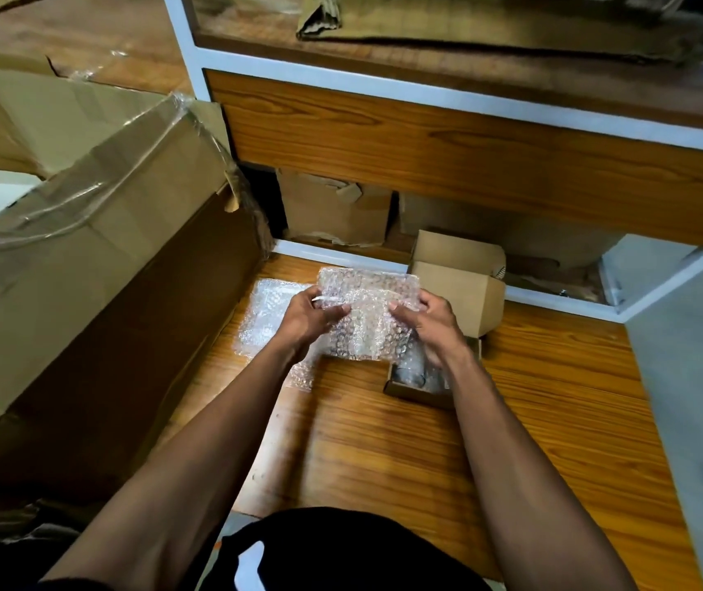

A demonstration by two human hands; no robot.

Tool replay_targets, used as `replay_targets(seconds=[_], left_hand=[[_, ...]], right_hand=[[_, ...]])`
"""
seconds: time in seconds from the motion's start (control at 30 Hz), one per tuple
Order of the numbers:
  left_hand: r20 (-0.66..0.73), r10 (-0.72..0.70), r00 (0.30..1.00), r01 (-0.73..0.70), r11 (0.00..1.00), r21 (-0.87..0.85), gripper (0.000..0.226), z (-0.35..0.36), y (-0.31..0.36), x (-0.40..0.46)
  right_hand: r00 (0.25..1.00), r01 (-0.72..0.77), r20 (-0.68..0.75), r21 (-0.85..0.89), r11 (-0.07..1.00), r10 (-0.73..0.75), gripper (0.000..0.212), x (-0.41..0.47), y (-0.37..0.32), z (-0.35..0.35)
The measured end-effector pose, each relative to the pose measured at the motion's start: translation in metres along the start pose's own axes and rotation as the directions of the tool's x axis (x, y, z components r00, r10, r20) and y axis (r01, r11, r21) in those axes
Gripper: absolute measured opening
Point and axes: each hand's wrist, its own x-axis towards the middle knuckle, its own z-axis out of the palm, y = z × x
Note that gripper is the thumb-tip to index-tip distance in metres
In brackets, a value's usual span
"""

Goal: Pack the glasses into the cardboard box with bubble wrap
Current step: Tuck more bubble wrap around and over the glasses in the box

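A sheet of bubble wrap (367,311) is held up over the wooden surface between both hands. My left hand (313,317) pinches its left edge and my right hand (428,324) grips its right edge. Just below my right wrist sits a small open cardboard box (416,392) with a clear glass (410,371) lying in it, partly hidden by my forearm. The box's raised lid (456,273) stands behind my right hand. More bubble wrap (266,317) lies flat on the surface to the left.
A large taped cardboard carton (98,258) crowds the left side. A wooden shelf unit (469,155) rises behind, with more cardboard boxes (335,211) stored underneath. A grey panel (691,356) stands at the right. Bare wooden surface (375,445) lies between my forearms.
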Motion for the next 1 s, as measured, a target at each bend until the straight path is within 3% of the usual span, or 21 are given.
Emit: replay_targets(seconds=[0.07, 0.2, 0.3, 0.4, 0.47, 0.57, 0.67, 0.83, 0.9, 1.0], left_hand=[[0.005, 0.025, 1.000, -0.025, 1.000, -0.011, 0.062, 0.006, 0.004, -0.003], [0.066, 0.048, 0.997, -0.048, 0.999, -0.007, 0.082, 0.010, 0.003, 0.000], [0.102, 0.029, 0.994, -0.027, 0.999, -0.018, 0.085, 0.017, 0.002, -0.004], [0.118, 0.043, 0.992, -0.047, 0.999, 0.024, 0.054, 0.030, 0.000, -0.010], [0.134, 0.067, 0.989, -0.069, 0.998, 0.010, 0.039, 0.039, -0.003, -0.015], [0.165, 0.065, 0.984, -0.066, 0.998, 0.001, 0.049, 0.048, -0.004, -0.021], [0.216, 0.047, 0.975, -0.050, 0.999, 0.005, 0.040, 0.051, -0.004, -0.026], [0.263, 0.122, 0.957, -0.120, 0.992, -0.024, 0.016, 0.058, 0.004, -0.033], [0.277, 0.147, 0.950, -0.146, 0.989, -0.022, 0.028, 0.063, 0.007, -0.037], [0.278, 0.193, 0.941, -0.218, 0.974, 0.063, 0.035, 0.068, 0.006, -0.039]], right_hand=[[0.999, -0.023, 0.049, -0.014, 1.000, 0.023, 0.068, -0.006, -0.001, -0.012], [1.000, 0.021, -0.017, -0.004, 1.000, -0.021, 0.049, -0.020, -0.011, -0.027], [0.998, 0.021, -0.055, 0.058, 0.998, -0.018, 0.066, -0.025, -0.009, -0.043], [1.000, -0.011, 0.013, 0.022, 1.000, 0.011, 0.085, -0.035, -0.008, -0.056], [1.000, -0.010, 0.009, -0.046, 0.999, 0.011, 0.071, -0.041, -0.007, -0.063], [0.998, -0.017, -0.066, -0.075, 0.997, 0.012, 0.066, -0.047, -0.005, -0.071], [0.996, -0.012, -0.090, -0.046, 0.999, 0.008, 0.062, -0.051, -0.004, -0.080], [0.995, 0.071, -0.073, 0.051, 0.996, -0.068, 0.026, -0.069, -0.010, -0.095], [0.995, 0.086, -0.057, 0.084, 0.993, -0.081, 0.017, -0.074, -0.012, -0.100], [0.995, 0.088, -0.057, 0.070, 0.994, -0.084, 0.025, -0.082, -0.013, -0.107]])
